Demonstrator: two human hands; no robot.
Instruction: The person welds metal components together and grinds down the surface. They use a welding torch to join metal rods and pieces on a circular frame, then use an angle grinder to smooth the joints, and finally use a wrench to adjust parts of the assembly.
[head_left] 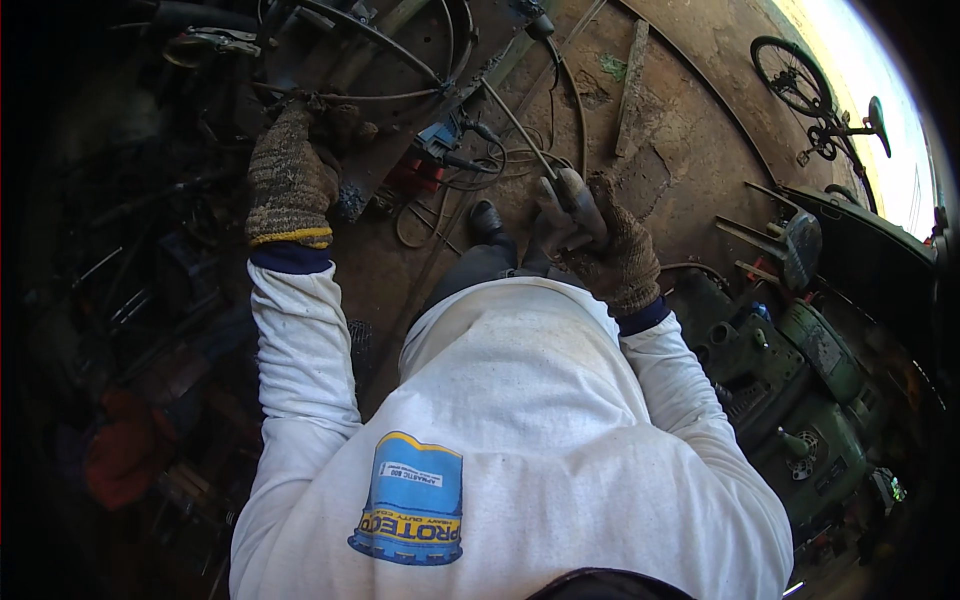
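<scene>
My left hand (293,180), in a brown knitted work glove with a yellow cuff edge, is closed at a thin curved metal bar (390,96) of a round metal frame (448,50). Its fingers are dark and partly hidden. On the right, my right hand (612,240), in a similar glove with grey, worn fingers, is closed around a thin straight metal rod (517,128). The rod slants up and left, its far end close to a metal beam (500,62). Whatever lies inside the right palm is hidden.
A blue power tool (438,138) with a cable (505,165) lies between my hands, beside a red object (418,172). Flat metal bar (632,85) lies on the brown floor. Green machinery (800,380) stands at right; a bicycle (825,120) is at far right.
</scene>
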